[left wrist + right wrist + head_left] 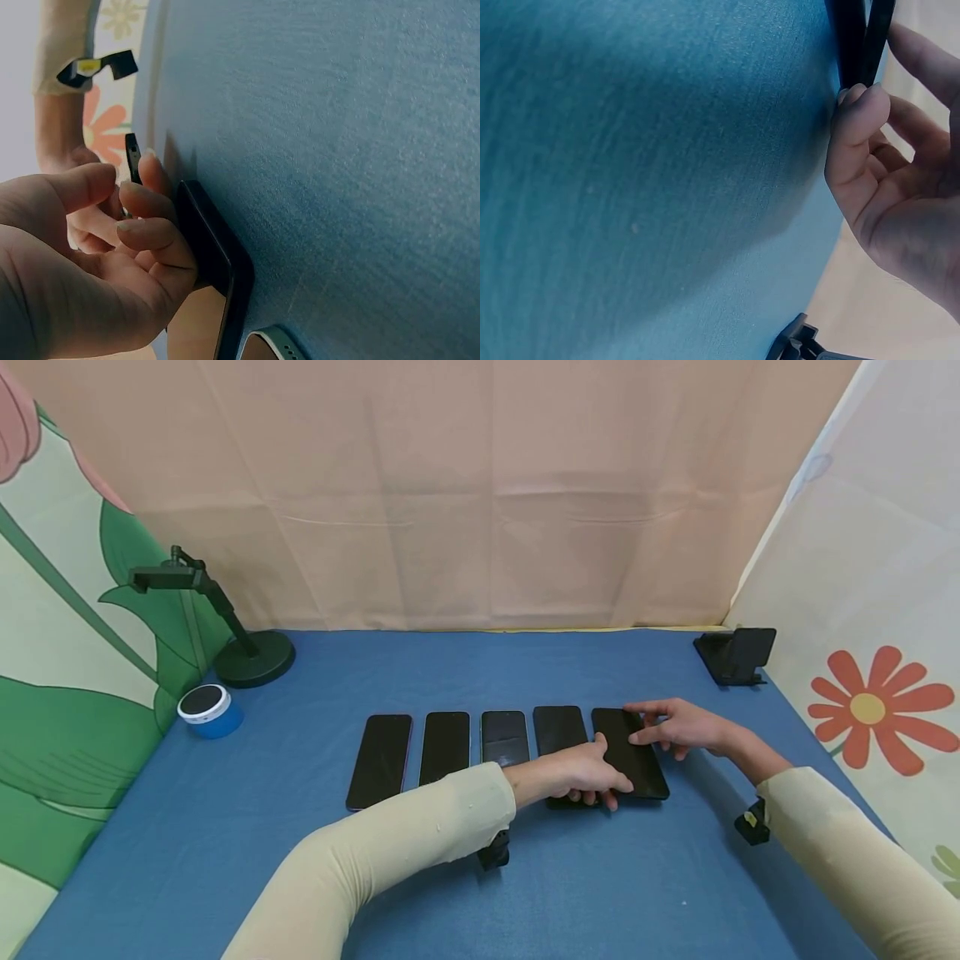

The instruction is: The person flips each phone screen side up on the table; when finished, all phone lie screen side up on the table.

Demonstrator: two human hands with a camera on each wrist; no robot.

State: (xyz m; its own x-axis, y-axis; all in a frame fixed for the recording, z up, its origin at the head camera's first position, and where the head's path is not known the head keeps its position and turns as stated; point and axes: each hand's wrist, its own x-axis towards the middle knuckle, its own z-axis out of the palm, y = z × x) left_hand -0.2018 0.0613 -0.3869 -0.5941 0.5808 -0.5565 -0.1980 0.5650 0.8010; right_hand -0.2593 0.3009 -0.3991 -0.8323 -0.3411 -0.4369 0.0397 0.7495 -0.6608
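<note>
Several dark smartphones lie in a row on the blue tabletop (pixel 420 893). Both hands are at the rightmost smartphone (pixel 626 756). My left hand (pixel 577 770) reaches across the row and grips its left side and lower part; this wrist and forearm cover parts of the phones beside it. At the upper right edge, my right hand (pixel 686 727) holds the same phone with thumb and index finger. The right wrist view shows its dark edge (pixel 877 45) at the fingertips. In the left wrist view, curled fingers cover part of a black phone (pixel 240 285).
A black stand with a jointed arm (pixel 255 658) is at the back left. Just in front of it sits a blue-and-white round container (pixel 212 712) with a dark top. A small black phone stand (pixel 738 656) occupies the back right corner. Printed curtains flank the table.
</note>
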